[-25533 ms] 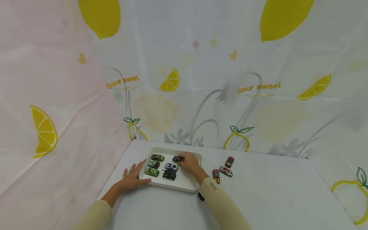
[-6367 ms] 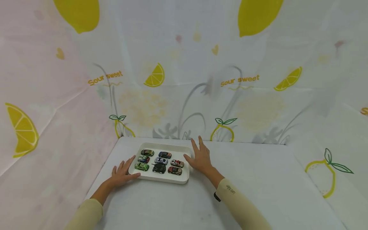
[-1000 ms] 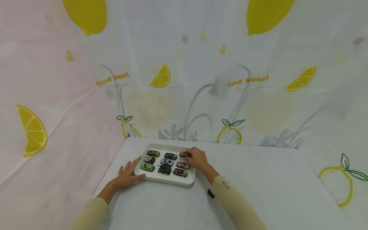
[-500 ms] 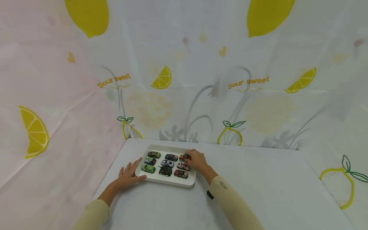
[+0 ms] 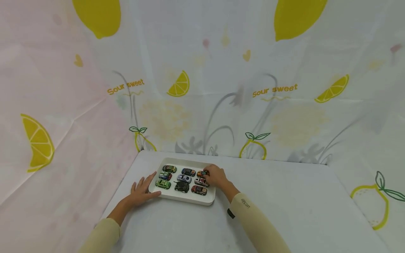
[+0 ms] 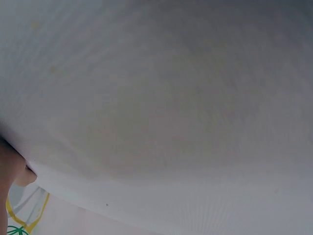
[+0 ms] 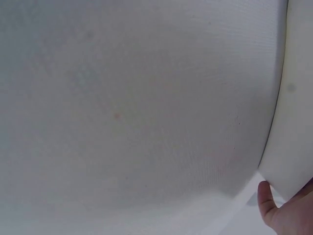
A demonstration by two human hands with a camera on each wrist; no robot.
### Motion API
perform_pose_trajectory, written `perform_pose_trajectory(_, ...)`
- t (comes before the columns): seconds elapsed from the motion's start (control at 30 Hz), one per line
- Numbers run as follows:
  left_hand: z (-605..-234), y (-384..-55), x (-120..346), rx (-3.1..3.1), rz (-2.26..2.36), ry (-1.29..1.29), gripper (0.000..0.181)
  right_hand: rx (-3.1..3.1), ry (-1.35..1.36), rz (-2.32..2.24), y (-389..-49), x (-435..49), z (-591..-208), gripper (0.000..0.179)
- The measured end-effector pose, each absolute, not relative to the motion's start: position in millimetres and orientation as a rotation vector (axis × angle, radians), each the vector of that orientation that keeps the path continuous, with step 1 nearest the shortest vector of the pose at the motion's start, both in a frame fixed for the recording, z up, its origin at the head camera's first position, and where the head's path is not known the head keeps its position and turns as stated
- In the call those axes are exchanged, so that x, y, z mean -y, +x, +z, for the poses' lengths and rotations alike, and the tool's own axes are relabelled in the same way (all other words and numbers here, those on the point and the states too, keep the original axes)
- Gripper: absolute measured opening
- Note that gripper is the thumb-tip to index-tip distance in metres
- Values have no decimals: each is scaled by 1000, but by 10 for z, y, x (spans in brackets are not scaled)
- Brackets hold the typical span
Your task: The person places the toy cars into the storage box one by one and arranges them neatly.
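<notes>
A white tray (image 5: 186, 199) holds several small toy cars standing in three columns. With fingertips curled over it, my right hand (image 5: 217, 176) pinches an orange toy car (image 5: 201, 173) in the back right corner; the hand hides part of that car. Just in front of it sit a white-and-red car (image 5: 200, 181) and a dark red car (image 5: 199, 190). My left hand (image 5: 139, 194) lies spread against the tray's left side, thumb along the front edge. In the left wrist view only a bit of that hand (image 6: 11, 169) shows. The right wrist view catches part of the right hand (image 7: 293, 213) beside the tray wall (image 7: 293, 98).
The middle column has a blue car (image 5: 188, 172), a white-and-blue car (image 5: 184, 179) and a dark green tank (image 5: 181, 186). On the left stand a bright green car (image 5: 162, 184) and two others. A white table (image 5: 278, 200) meets a lemon-printed cloth wall (image 5: 221, 116) behind.
Long before, three cars lay loose on the table; now they are in the tray. Over the last second the orange car has shifted slightly under my right hand. My left hand stays put.
</notes>
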State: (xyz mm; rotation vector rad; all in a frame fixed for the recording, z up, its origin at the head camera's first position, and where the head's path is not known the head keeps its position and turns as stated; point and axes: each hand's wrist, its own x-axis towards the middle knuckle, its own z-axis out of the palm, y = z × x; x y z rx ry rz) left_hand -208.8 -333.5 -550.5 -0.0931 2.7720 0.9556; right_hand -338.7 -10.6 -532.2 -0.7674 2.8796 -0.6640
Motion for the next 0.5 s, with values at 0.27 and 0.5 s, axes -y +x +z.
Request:
perform_pose_trajectory(0.27,-5485,-2146,3260,-2785,969,-86,101,-3002,-856,-784,-3363,-80,-5165,40)
perform_pose_trajectory(0.5,-5502,-2074,3328,-2798,967,-69,100,-3100,-947,-880,-3236,-416,-5140,53)
